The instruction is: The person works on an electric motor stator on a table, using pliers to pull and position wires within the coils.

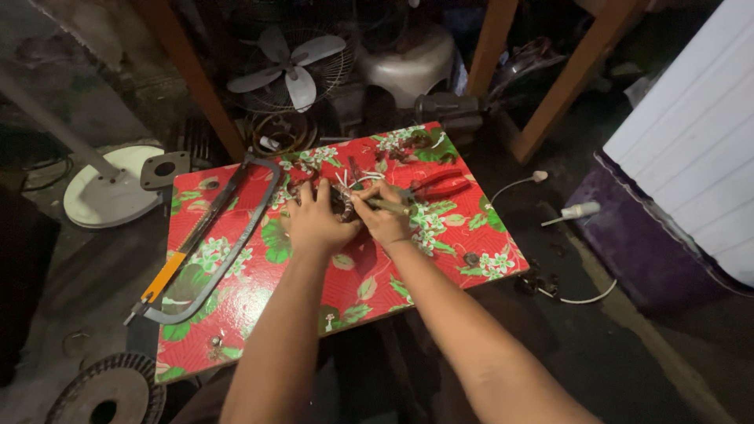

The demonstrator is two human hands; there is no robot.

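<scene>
Both hands meet near the far middle of a low table (259,302) covered with a red cloth with green and white flowers. Between them lies a small dark motor part (343,200) with thin white wire ends sticking up on its far side. The left hand (314,222) lies flat over the left of this part, fingers together and pointing away, so most of the part is hidden under it. The right hand (386,217) is just at the right of the part – its fingers are curled and pressed together around a thin tool (390,206), whose tip points left into the part. What kind of tool it is, I cannot tell.

Just to the right of the right hand, a pair of red-handled pliers (440,185) lies on the cloth. At the left side of the table lies a hacksaw (214,239) with an orange handle – well apart from the hands. Far behind the table stands a fan (292,67) with pale blades, and on the floor at the left, a round white base (106,196).
</scene>
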